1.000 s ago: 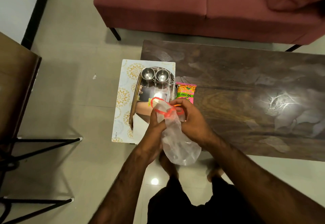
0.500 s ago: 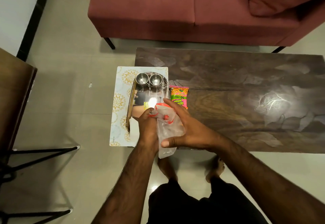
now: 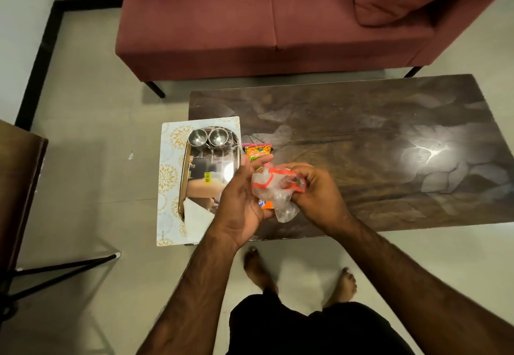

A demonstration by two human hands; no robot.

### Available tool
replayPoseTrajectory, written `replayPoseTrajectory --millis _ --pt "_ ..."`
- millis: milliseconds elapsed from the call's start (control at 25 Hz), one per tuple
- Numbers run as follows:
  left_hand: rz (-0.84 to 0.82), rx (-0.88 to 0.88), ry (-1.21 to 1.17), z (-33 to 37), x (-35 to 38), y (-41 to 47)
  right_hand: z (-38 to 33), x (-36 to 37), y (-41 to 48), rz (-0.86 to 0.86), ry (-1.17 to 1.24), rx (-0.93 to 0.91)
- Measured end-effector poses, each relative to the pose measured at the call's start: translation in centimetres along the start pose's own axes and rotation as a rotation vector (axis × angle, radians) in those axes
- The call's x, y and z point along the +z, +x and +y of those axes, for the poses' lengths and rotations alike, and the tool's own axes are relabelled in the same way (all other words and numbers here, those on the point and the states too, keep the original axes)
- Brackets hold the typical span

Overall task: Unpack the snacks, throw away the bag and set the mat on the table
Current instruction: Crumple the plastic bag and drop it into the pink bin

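Note:
A clear plastic bag [image 3: 274, 191] with a red-orange rim is crumpled between both hands above the table's left end. My right hand [image 3: 315, 191] is shut on its bunched top. My left hand [image 3: 242, 201] presses its palm and fingers against the bag's left side. A pink and orange snack packet [image 3: 256, 151] lies on the dark wooden table [image 3: 361, 146] just beyond my left fingers. A second orange packet [image 3: 265, 204] shows under the bag. The white mat [image 3: 169, 165] with gold flowers overhangs the table's left end.
On the mat rests a steel tray [image 3: 211, 171] with two steel cups [image 3: 208, 136] at its far end. Behind the table is a maroon sofa [image 3: 264, 20]. A dark chair [image 3: 19, 187] with black legs stands at the left. My bare feet [image 3: 300, 279] are on the tiled floor.
The bag has been squeezed from a hanging pouch into a small wad. My right hand now grips it from the right. An orange packet shows beneath it. The camera view has pulled back.

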State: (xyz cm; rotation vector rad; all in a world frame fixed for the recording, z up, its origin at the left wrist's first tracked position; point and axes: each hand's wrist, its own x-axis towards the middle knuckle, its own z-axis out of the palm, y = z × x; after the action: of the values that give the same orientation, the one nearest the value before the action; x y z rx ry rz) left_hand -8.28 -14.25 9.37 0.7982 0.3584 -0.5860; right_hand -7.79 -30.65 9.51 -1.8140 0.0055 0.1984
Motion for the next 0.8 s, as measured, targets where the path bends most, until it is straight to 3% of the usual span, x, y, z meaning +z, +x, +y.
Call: replayPoseTrajectory --millis 160,320,520,640,800 --pt "0.036 -0.023 0.301 -3.9 5.6 1.6 1.3 -5.8 -1.5 0.114 -0.001 0.016" --pt "0.120 0.087 0.371 -9.1 12.8 3.6 2.1 -13.8 -4.5 0.058 -0.001 0.017" --pt "0.241 0.156 0.438 -14.6 20.2 6.7 3.9 -23.9 -7.6 0.008 0.339 0.183" --pt "0.190 0.136 0.454 -16.9 23.6 8.5 5.4 -28.7 -9.1 0.015 0.374 0.340" --pt "0.070 0.100 0.531 -18.5 26.9 10.9 7.1 -31.6 -9.2 0.094 0.418 0.333"
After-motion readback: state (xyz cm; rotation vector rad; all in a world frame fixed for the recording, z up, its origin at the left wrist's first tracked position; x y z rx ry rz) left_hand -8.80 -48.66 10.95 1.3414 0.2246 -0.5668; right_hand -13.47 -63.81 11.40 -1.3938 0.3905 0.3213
